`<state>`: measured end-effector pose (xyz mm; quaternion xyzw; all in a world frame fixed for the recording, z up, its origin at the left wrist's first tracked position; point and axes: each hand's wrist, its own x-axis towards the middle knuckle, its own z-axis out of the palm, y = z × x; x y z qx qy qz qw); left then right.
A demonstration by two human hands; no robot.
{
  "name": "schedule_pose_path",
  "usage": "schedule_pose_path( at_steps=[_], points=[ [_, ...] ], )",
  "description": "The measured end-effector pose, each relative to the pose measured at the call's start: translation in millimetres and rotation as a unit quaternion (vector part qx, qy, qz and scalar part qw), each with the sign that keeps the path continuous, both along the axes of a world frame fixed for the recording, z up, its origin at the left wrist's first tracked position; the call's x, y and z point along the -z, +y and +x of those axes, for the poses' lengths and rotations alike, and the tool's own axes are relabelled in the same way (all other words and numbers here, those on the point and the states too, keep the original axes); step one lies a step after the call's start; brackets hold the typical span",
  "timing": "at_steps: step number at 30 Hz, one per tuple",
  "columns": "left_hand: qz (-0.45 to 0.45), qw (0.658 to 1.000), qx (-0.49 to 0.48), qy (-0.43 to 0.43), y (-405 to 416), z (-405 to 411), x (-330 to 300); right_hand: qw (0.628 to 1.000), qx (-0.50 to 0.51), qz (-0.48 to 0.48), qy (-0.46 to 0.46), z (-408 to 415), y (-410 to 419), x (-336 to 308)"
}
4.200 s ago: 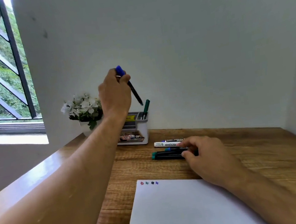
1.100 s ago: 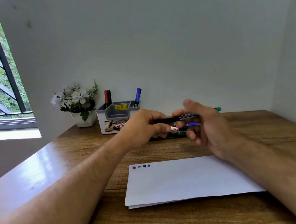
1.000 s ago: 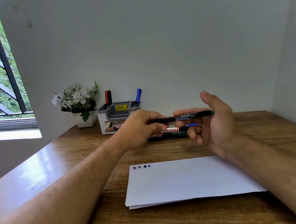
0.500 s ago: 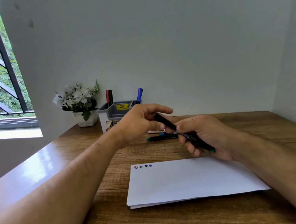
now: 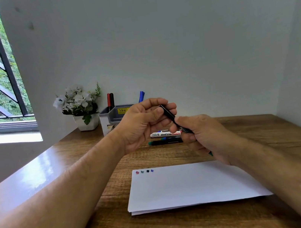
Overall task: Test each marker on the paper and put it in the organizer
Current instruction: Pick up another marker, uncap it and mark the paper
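Note:
Both hands hold one black marker (image 5: 169,114) with a green end above the desk. My left hand (image 5: 143,123) pinches its upper end, which looks like the cap. My right hand (image 5: 205,136) grips the barrel, and the green tip (image 5: 211,153) pokes out below it. White paper (image 5: 185,184) lies in front, with several small colour marks (image 5: 144,171) at its top left corner. The grey and white organizer (image 5: 111,117) stands at the back, holding red, black and blue markers. More markers (image 5: 166,137) lie on the desk behind my hands.
A white pot of white flowers (image 5: 81,106) stands left of the organizer, by the wall. A barred window is at the far left. The wooden desk (image 5: 75,164) meets walls at the back and right.
I put the blue marker into the organizer, then picked up a green-ended black marker. It has tilted from level to steep, and both hands now hold it nearer the organizer.

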<state>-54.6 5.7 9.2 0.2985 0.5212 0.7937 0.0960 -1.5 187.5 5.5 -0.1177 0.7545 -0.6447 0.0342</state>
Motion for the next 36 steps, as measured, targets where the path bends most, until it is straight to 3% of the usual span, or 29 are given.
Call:
schedule_pose_path(
  at_steps=[7, 14, 16, 18, 21, 24, 27, 30, 36],
  points=[
    [0.049, 0.999, -0.021, 0.001, -1.8, -0.7, -5.4, 0.997, 0.063, 0.03, 0.031, 0.4, -5.1, 2.1],
    [0.072, 0.988, -0.135, -0.01, -7.6, -5.8, -13.8, 0.999, -0.002, -0.032, -0.01, -1.0, -2.5, 10.6],
    [0.013, 0.983, -0.18, -0.014, -14.0, -8.0, -16.4, 0.999, -0.013, -0.034, -0.006, -0.4, -3.1, 12.2],
    [-0.119, 0.968, -0.222, -0.015, -20.3, -10.0, -16.9, 0.999, -0.02, -0.03, 0.0, 0.3, -5.8, 13.5],
    [-0.403, 0.884, -0.235, -0.021, -28.7, -8.6, -16.7, 0.998, -0.024, -0.058, 0.01, 1.2, -9.8, 14.5],
    [-0.587, 0.8, -0.119, -0.037, -34.0, -3.1, -19.2, 0.995, -0.034, -0.098, 0.005, 2.6, -11.6, 15.4],
    [-0.67, 0.742, 0.004, -0.032, -35.5, 2.8, -21.4, 0.993, -0.04, -0.11, -0.008, 3.8, -14.1, 18.1],
    [-0.712, 0.7, 0.05, -0.016, -32.4, 6.0, -20.0, 0.996, -0.048, -0.075, 0.013, 6.8, -16.1, 20.3],
    [-0.726, 0.686, 0.041, 0.014, -25.7, 4.2, -16.6, 0.996, -0.064, -0.031, 0.057, 11.6, -18.4, 21.1]
  ],
)
